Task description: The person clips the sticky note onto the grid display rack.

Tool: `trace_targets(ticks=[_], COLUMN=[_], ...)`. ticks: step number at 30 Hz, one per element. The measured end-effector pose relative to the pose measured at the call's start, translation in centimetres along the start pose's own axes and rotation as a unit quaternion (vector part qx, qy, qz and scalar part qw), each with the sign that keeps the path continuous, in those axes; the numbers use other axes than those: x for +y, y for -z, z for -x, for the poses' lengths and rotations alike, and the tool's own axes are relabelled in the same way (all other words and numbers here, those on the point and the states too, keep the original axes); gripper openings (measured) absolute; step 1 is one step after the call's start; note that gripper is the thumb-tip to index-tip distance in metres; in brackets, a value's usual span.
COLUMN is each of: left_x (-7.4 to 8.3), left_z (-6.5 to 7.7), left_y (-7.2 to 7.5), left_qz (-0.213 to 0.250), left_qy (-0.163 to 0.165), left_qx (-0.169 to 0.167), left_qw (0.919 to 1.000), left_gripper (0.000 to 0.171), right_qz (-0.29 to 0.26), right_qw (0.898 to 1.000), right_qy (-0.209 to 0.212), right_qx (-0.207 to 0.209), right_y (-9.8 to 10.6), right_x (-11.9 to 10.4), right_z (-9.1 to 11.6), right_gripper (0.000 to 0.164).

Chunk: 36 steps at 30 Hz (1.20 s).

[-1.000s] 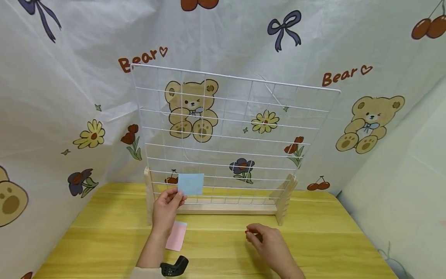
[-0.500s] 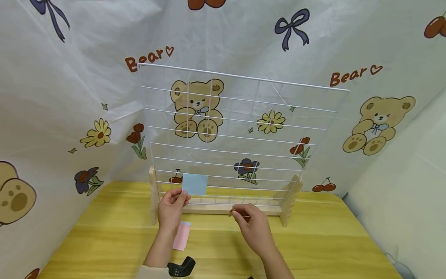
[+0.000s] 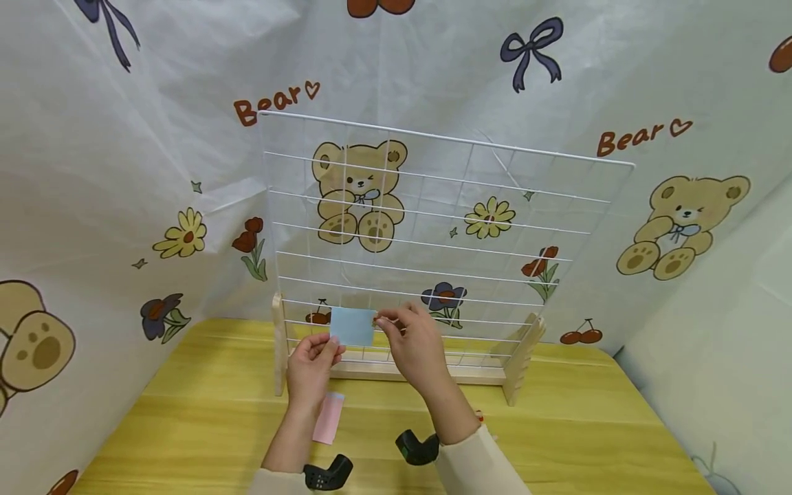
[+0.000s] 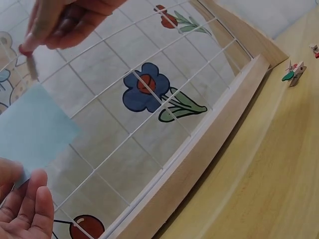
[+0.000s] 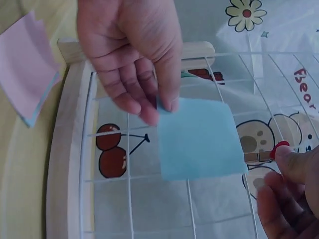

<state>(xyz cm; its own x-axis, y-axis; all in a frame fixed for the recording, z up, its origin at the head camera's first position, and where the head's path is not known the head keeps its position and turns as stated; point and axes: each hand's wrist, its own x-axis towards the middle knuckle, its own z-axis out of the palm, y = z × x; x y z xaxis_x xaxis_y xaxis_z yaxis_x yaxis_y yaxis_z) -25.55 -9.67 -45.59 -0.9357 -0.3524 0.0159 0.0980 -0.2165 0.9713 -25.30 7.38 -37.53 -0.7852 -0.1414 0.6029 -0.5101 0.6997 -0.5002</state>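
Observation:
My left hand [image 3: 311, 371] pinches a light blue sheet of paper [image 3: 353, 326] by its lower left corner, thumb in front. The sheet stands close before the lower part of a white wire grid [image 3: 433, 240]. My right hand [image 3: 416, 344] pinches a small wooden clothespin [image 5: 260, 156] with a red decoration at its grip end. In the right wrist view the clothespin's tip is right at the sheet's edge, opposite the left hand. From the head, fingers mostly hide the clothespin.
The grid stands in a wooden base [image 3: 427, 375] on the yellow wood table [image 3: 588, 426]. Pink and blue paper sheets [image 3: 329, 418] lie on the table near the left forearm. A clothespin with a green decoration [image 4: 296, 74] lies to the right. A bear-print cloth [image 3: 433, 69] hangs behind.
My right hand has moved up and left from over the table to the blue sheet's right edge, carrying the clothespin. The left hand keeps its grip on the sheet. The view has shifted slightly.

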Motion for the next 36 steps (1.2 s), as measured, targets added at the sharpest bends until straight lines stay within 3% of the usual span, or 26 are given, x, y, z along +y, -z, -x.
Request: trace_targets(ticks=[7, 16, 25, 36], left_x=[-0.2, -0.3, -0.3, -0.2], left_z=[0.1, -0.1, -0.1, -0.3], left_y=[-0.2, -0.3, 0.1, 0.1], left_qz=[-0.006, -0.011, -0.018, -0.011], left_qy=[0.005, -0.003, -0.008, -0.017], left_qx=[0.000, 0.000, 0.002, 0.002], left_qw=[1.0000, 0.9999, 0.9998, 0.9998], left_gripper=[0.024, 0.024, 0.025, 0.023], right_qz=[0.013, 0.011, 0.047, 0.067], right_qw=[0.998, 0.997, 0.995, 0.995], right_qy=[0.035, 0.037, 0.030, 0.022], right_qx=[0.050, 0.073, 0.080, 0.068], right_y=[-1.3, -2.7, -4.2, -4.1], right_x=[-0.6, -1.1, -1.6, -2.3], right_z=[-1.6, -2.0, -1.8, -2.1], right_gripper=[0.006, 0.005, 0.007, 0.005])
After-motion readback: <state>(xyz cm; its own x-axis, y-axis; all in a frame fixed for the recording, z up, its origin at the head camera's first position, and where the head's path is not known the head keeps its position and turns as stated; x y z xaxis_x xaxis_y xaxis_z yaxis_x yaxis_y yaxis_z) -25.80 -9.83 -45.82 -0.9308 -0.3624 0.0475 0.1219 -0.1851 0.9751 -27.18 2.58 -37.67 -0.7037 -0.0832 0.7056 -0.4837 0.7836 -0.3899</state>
